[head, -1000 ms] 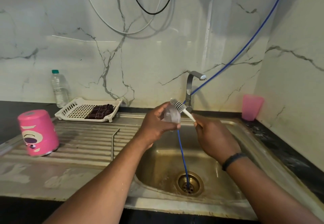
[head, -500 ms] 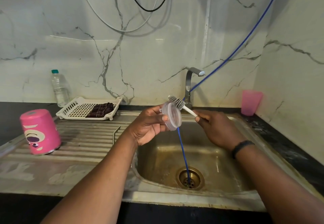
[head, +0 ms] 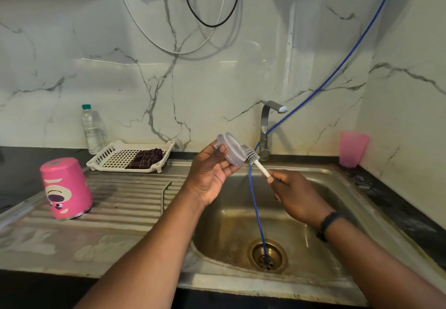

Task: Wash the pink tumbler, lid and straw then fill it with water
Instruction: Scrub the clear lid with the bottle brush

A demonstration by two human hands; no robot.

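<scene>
My left hand (head: pixel 210 175) holds the clear round lid (head: pixel 233 150) by its edge above the left side of the sink basin (head: pixel 231 226). A small white-handled brush (head: pixel 254 160) touches the lid's right side with its bristles; my right hand (head: pixel 295 196) grips its handle. The pink tumbler (head: pixel 65 189) with a cartoon face stands upside down on the ribbed drainboard (head: pixel 125 197) at the left. I cannot see the straw.
A blue hose (head: pixel 258 212) runs from the upper right past the steel tap (head: pixel 266 125) down into the drain (head: pixel 268 255). A white rack (head: pixel 108 156) with a dark cloth, a water bottle (head: pixel 91 130) and a pink cup (head: pixel 352 149) stand along the back.
My left hand has turned the lid and lifted it slightly. The brush has moved from behind the lid to its right edge, and my right hand has dropped a little lower.
</scene>
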